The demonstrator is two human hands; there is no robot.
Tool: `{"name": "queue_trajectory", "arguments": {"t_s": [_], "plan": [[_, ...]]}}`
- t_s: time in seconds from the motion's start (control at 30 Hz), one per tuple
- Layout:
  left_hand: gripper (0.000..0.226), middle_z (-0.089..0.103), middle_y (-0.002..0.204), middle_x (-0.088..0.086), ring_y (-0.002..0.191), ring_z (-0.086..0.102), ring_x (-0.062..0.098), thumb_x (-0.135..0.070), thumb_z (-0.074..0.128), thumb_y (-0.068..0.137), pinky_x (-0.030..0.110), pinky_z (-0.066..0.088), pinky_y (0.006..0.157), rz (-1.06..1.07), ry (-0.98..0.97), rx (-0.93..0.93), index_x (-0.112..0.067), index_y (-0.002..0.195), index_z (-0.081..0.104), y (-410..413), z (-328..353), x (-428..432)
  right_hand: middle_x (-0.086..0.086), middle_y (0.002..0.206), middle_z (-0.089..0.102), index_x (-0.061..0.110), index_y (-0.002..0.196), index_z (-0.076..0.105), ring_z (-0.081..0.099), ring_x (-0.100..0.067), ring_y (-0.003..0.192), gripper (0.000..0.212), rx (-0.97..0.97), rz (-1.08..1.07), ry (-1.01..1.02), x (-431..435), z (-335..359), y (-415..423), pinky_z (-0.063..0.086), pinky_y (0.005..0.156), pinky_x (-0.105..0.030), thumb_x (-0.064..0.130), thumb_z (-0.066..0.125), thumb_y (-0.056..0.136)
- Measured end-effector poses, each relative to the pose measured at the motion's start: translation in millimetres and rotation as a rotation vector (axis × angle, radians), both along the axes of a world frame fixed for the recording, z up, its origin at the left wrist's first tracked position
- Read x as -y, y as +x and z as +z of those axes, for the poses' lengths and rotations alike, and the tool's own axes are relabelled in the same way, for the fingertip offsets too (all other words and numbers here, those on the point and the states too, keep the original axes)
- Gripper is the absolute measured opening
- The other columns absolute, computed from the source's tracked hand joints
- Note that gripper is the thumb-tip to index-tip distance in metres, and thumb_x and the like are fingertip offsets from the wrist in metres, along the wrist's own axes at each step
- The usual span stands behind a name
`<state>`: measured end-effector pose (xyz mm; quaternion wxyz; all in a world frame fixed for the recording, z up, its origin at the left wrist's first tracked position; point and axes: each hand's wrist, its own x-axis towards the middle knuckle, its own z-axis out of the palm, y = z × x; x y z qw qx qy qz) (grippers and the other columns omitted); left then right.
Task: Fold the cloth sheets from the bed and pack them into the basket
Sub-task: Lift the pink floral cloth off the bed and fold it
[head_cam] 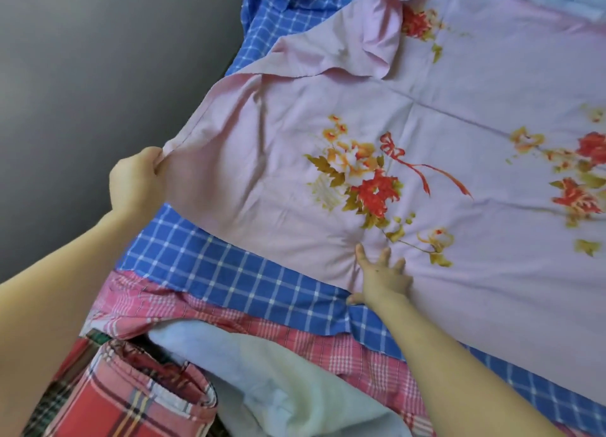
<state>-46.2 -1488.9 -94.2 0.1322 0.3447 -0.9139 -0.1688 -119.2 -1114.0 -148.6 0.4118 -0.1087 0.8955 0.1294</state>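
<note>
From the head camera, a pink sheet (pixel 410 108) printed with red and yellow flowers lies spread across the top of the bed, covering most of the upper and right part of the picture. Its far left corner is flipped back on itself in a loose fold, showing the plain underside. The left hand (pixel 137 180) pinches the near left corner of this sheet with fingers and thumb curled round the hem, lifting it just off the bed at the mattress edge. The right hand (pixel 382 277) lies flat on the same sheet near its front edge, fingers straight and spread, pressing the fabric down just below a flower bunch; small wrinkles run out from under the fingers. Under the pink sheet lies a blue checked sheet (pixel 229 272), showing as a band along the front edge and again at the far left corner. Below that a pink checked sheet (pixel 295 331) sticks out toward the person, and a pale blue cloth (pixel 278 381) lies crumpled in front of it. At the bottom left sits a rolled red plaid cloth (pixel 131 400). A grey floor (pixel 98 59) fills the upper left.
</note>
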Motion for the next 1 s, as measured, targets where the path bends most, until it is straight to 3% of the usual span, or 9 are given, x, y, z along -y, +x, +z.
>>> {"name": "queue_trajectory", "arguments": {"t_s": [0.1, 0.17, 0.23, 0.27, 0.4, 0.5, 0.7, 0.83, 1.0], "plan": [[0.029, 0.052, 0.06, 0.02, 0.059, 0.045, 0.036, -0.013, 0.047, 0.089, 0.036, 0.035, 0.056, -0.268, -0.234, -0.118, 0.004, 0.066, 0.052, -2, 51, -26, -0.014, 0.158, -0.004, 0.043, 0.148, -0.004, 0.007, -0.044, 0.141, 0.105, 0.002, -0.04, -0.133, -14, 29, 6, 0.027, 0.11, -0.052, 0.053, 0.071, 0.075], [0.026, 0.057, 0.061, 0.017, 0.06, 0.051, 0.037, -0.01, 0.052, 0.086, 0.036, 0.04, 0.056, -0.418, -0.305, -0.164, 0.002, 0.064, 0.057, -11, 79, -43, -0.011, 0.15, 0.031, 0.029, 0.146, 0.031, 0.034, -0.035, 0.132, 0.075, 0.005, -0.133, -0.335, -20, 48, 10, 0.038, 0.103, -0.038, 0.044, 0.066, 0.082], [0.027, 0.057, 0.059, 0.013, 0.058, 0.054, 0.035, -0.013, 0.053, 0.085, 0.036, 0.046, 0.052, -0.573, -0.342, -0.156, 0.0, 0.063, 0.061, -17, 109, -81, -0.013, 0.108, 0.066, 0.008, 0.107, 0.067, 0.059, -0.03, 0.098, 0.035, -0.048, -0.447, -0.647, -29, 89, 18, 0.046, 0.081, -0.031, 0.038, 0.059, 0.09], [0.032, 0.055, 0.056, 0.012, 0.054, 0.053, 0.034, -0.018, 0.05, 0.087, 0.037, 0.047, 0.049, -0.641, -0.346, -0.16, -0.001, 0.062, 0.061, -21, 129, -106, -0.016, 0.088, 0.067, 0.002, 0.089, 0.068, 0.062, -0.031, 0.083, 0.037, -0.075, -0.62, -0.824, -33, 120, 19, 0.049, 0.072, -0.034, 0.037, 0.057, 0.092], [0.039, 0.05, 0.049, 0.006, 0.043, 0.047, 0.026, -0.027, 0.041, 0.086, 0.032, 0.044, 0.039, -0.877, -0.323, -0.193, -0.006, 0.062, 0.063, -19, 183, -207, -0.013, 0.089, 0.07, 0.006, 0.095, 0.065, 0.069, -0.026, 0.078, 0.048, 0.194, -1.127, -1.273, -35, 226, 20, 0.059, 0.068, -0.042, 0.053, 0.059, 0.086], [0.026, 0.049, 0.05, -0.001, 0.044, 0.037, 0.017, -0.024, 0.046, 0.079, 0.023, 0.04, 0.038, -1.033, -0.274, -0.239, -0.013, 0.066, 0.064, 0, 230, -286, -0.011, 0.073, 0.067, 0.008, 0.081, 0.064, 0.067, -0.026, 0.067, 0.044, 0.207, -1.117, -1.274, -56, 289, 27, 0.059, 0.068, -0.045, 0.051, 0.069, 0.079], [0.025, 0.059, 0.057, -0.004, 0.051, 0.054, 0.014, -0.019, 0.045, 0.077, 0.022, 0.043, 0.052, -1.179, -0.195, -0.252, -0.015, 0.07, 0.07, 47, 279, -386, -0.021, 0.08, 0.067, -0.004, 0.091, 0.065, 0.068, -0.035, 0.074, 0.025, -0.027, -1.292, -1.243, -137, 328, 54, 0.056, 0.067, -0.057, -0.005, 0.066, 0.066], [0.007, 0.056, 0.054, -0.002, 0.047, 0.052, 0.017, -0.011, 0.06, 0.077, 0.025, 0.045, 0.042, -1.14, -0.143, -0.169, -0.011, 0.07, 0.061, 75, 298, -423, -0.016, 0.08, 0.064, 0.001, 0.078, 0.062, 0.063, -0.028, 0.069, 0.01, -0.201, -1.375, -1.262, -200, 348, 86, 0.052, 0.056, -0.033, -0.008, 0.065, 0.075], [0.008, 0.059, 0.059, 0.007, 0.055, 0.057, 0.027, -0.006, 0.054, 0.078, 0.031, 0.046, 0.047, -1.148, -0.147, -0.159, -0.006, 0.074, 0.06, 79, 304, -481, -0.015, 0.08, 0.068, 0.007, 0.074, 0.067, 0.066, -0.037, 0.081, 0.02, -0.543, -1.167, -1.274, -252, 362, 111, 0.055, 0.07, -0.048, -0.007, 0.053, 0.075]]}}
